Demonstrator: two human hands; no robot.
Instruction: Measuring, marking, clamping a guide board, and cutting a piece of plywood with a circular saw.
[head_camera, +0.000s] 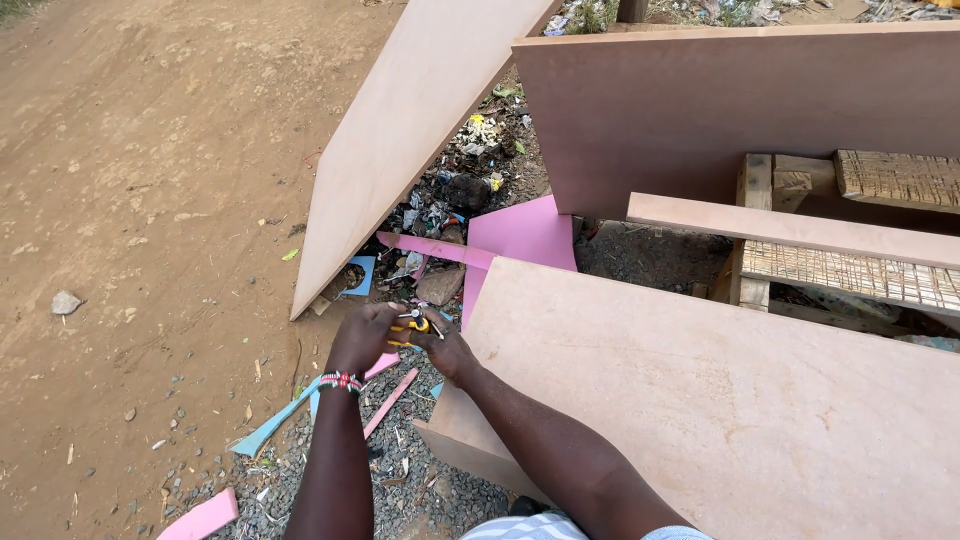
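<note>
Head view looked down on 2 bare forearms meeting over gravel at the near left corner of a large brown board (720, 400). I noted the left hand (362, 338), with a beaded wristband (341, 381), curled round a small yellow-handled tool (412, 327); its fingers were closed on the tool's left side. The right hand (447, 347) met it from the right, fingers bent and pinching the metal end of the same tool. I could not tell what kind of tool it was, nor whether its blade or tip was out; it was too small in the picture.

The tool sat just off the board's near left edge, above the gravel, not touching the board. A 2nd brown board (400, 130) leaned far left, and a 3rd panel (740, 100) stood upright at the far right, with a narrow strip (800, 228) lying across a wooden frame (755, 230). Pink offcuts (525, 235) and blue scraps (270, 425) lay among the litter.

My judgement: the work was at the tool-readying stage. Offcuts on the ground suggested some cutting was done; the large board showed no fresh mark or cut that I could see, so work on it appeared outstanding.
</note>
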